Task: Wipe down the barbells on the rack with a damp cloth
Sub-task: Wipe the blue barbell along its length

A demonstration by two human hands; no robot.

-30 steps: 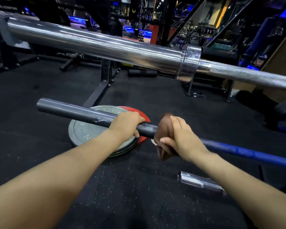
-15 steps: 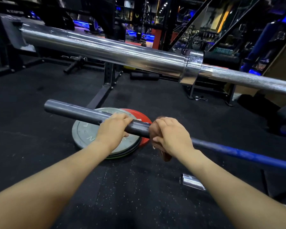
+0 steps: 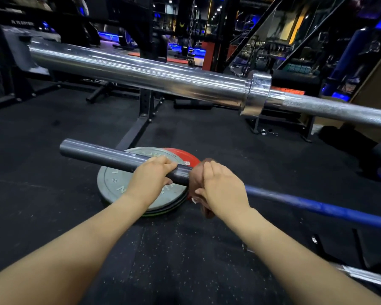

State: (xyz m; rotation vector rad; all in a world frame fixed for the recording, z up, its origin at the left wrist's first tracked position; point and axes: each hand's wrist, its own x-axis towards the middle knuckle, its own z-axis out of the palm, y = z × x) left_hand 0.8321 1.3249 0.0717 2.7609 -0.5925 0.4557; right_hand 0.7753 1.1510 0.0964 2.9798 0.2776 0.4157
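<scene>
A dark grey barbell sleeve (image 3: 101, 153) runs from the left toward the middle and continues right as a blue shaft (image 3: 317, 208). My left hand (image 3: 151, 179) grips the dark sleeve from above. Right beside it, my right hand (image 3: 220, 190) holds a brown cloth (image 3: 197, 179) wrapped around the bar where sleeve meets shaft. Higher up, a large chrome barbell (image 3: 141, 72) with a collar (image 3: 256, 93) crosses the whole view.
Grey and red weight plates (image 3: 112, 181) lie stacked on the black rubber floor under the dark sleeve. A black rack upright (image 3: 139, 122) stands behind them. Another chrome bar end (image 3: 370, 276) lies on the floor at the lower right. Gym machines fill the background.
Both hands have slid left along the dark bar, the right one carrying the cloth with it. The view has shifted, so the floor bar sits nearer the right edge.
</scene>
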